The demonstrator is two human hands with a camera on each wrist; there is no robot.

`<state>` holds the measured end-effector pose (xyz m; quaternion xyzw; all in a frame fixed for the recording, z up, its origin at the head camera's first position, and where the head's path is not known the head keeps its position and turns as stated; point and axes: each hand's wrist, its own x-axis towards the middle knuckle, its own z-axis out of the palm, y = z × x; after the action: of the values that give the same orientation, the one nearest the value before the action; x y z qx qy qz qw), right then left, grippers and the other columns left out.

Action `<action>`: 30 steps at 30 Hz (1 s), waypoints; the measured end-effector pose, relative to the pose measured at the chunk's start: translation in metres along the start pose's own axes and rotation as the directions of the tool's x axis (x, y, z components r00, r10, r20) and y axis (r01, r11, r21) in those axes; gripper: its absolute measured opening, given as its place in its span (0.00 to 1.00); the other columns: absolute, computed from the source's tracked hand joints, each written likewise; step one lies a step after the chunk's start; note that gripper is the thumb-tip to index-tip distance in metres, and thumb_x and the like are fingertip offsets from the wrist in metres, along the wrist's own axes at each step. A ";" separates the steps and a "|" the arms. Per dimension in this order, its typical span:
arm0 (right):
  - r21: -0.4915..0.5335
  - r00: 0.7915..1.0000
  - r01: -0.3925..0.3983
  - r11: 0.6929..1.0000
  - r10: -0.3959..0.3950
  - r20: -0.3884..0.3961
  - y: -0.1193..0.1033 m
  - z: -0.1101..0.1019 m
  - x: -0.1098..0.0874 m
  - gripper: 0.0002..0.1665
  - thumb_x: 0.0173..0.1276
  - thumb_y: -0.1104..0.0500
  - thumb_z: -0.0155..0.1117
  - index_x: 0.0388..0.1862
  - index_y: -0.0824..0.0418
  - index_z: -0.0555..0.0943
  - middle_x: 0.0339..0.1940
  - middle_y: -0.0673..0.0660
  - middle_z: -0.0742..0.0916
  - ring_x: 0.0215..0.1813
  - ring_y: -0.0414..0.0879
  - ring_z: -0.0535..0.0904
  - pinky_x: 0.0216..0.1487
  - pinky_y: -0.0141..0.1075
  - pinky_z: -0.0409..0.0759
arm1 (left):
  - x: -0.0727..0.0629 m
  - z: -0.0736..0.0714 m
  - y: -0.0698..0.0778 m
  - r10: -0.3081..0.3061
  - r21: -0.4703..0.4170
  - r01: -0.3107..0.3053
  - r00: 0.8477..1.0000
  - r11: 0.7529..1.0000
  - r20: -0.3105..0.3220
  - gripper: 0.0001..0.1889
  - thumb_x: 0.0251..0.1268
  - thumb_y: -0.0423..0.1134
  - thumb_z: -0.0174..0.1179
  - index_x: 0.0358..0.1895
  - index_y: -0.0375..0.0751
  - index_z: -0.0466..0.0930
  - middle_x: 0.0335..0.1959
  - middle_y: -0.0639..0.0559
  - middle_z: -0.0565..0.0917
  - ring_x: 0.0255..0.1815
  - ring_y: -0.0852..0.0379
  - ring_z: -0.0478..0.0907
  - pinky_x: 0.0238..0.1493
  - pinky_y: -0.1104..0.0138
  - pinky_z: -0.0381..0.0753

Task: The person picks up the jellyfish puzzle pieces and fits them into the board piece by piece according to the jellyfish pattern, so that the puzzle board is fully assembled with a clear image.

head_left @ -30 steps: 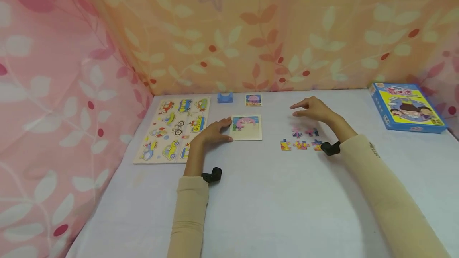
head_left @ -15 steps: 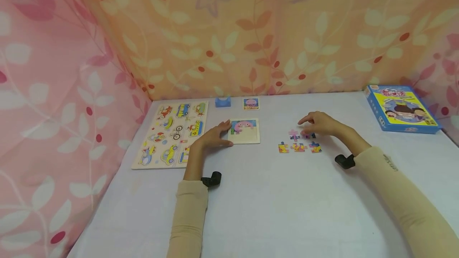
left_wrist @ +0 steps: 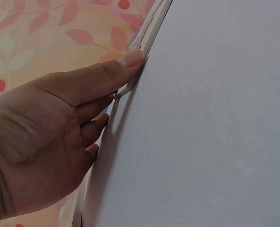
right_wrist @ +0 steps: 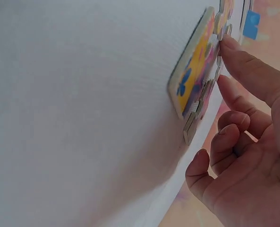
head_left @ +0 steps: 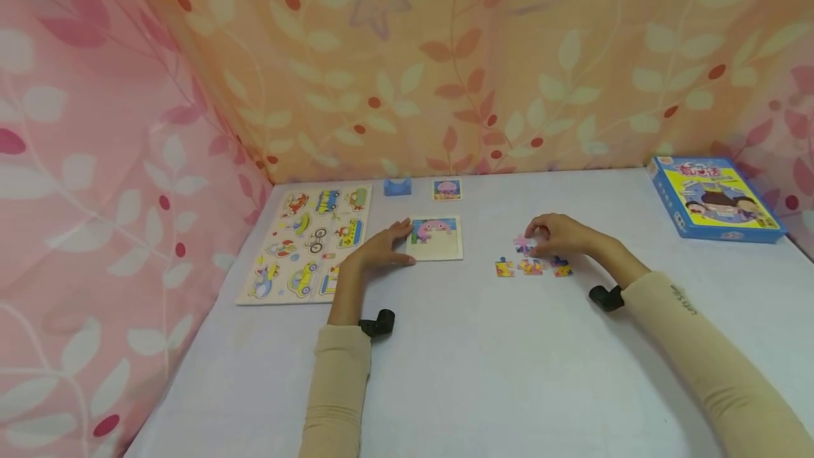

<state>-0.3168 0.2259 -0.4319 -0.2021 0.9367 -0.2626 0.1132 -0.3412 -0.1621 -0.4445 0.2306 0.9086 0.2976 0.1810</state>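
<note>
My left hand (head_left: 380, 246) holds the left side of a square puzzle board (head_left: 448, 252), its thumb at the near corner and fingers toward the far one. The thumb lies along the board's edge in the left wrist view. Part of a pink octopus picture fills the board's upper area; the lower part is bare. Over the loose pieces, my right hand (head_left: 561, 237) pinches a pink and blue puzzle piece (head_left: 523, 244) between thumb and index finger. Yellow puzzle pieces (head_left: 504, 268) lie in a row just below. The right wrist view shows its other fingers curled.
A wooden vehicle puzzle (head_left: 311, 246) lies left, partly behind the left hand. At the back are a small blue block (head_left: 397, 188) and a picture card (head_left: 448, 190). A blue and yellow box (head_left: 718, 198) sits at the far right. Patterned curtains (head_left: 445, 62) border the table.
My right hand has come down from above the loose pieces and moved in to a pink and blue piece, thumb and index closing at it. My left hand stays at the puzzle board.
</note>
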 end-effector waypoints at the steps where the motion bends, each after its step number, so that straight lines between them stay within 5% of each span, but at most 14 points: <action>1: 0.004 1.000 0.005 1.000 -0.005 0.000 0.000 0.000 0.000 0.18 0.51 0.57 0.71 0.41 0.61 0.79 0.23 0.52 0.68 0.31 0.45 0.63 0.32 0.34 0.58 | 0.000 0.000 0.000 0.000 0.000 0.000 1.000 1.000 0.000 0.44 0.51 0.46 0.67 0.71 0.43 0.54 0.75 0.56 0.47 0.76 0.53 0.39 0.75 0.58 0.41; 22: -0.074 0.996 0.085 0.994 -0.086 -0.016 0.005 0.002 0.004 0.12 0.53 0.57 0.70 0.38 0.58 0.82 0.30 0.52 0.77 0.35 0.45 0.67 0.36 0.34 0.64 | -0.001 0.003 -0.002 0.005 0.016 -0.005 1.000 1.000 -0.005 0.42 0.52 0.46 0.66 0.70 0.43 0.55 0.75 0.54 0.48 0.76 0.51 0.40 0.75 0.57 0.43; 30: -0.008 0.993 0.093 0.996 -0.093 -0.065 -0.014 -0.003 0.017 0.14 0.56 0.55 0.68 0.40 0.59 0.81 0.32 0.54 0.77 0.37 0.47 0.67 0.37 0.37 0.64 | -0.001 0.001 -0.001 0.018 0.005 -0.018 1.000 1.000 -0.006 0.43 0.52 0.46 0.66 0.70 0.43 0.55 0.75 0.55 0.48 0.76 0.52 0.40 0.75 0.58 0.42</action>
<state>-0.3288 0.2085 -0.4241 -0.2371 0.9301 -0.2717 0.0696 -0.3406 -0.1630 -0.4457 0.2385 0.9077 0.2977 0.1750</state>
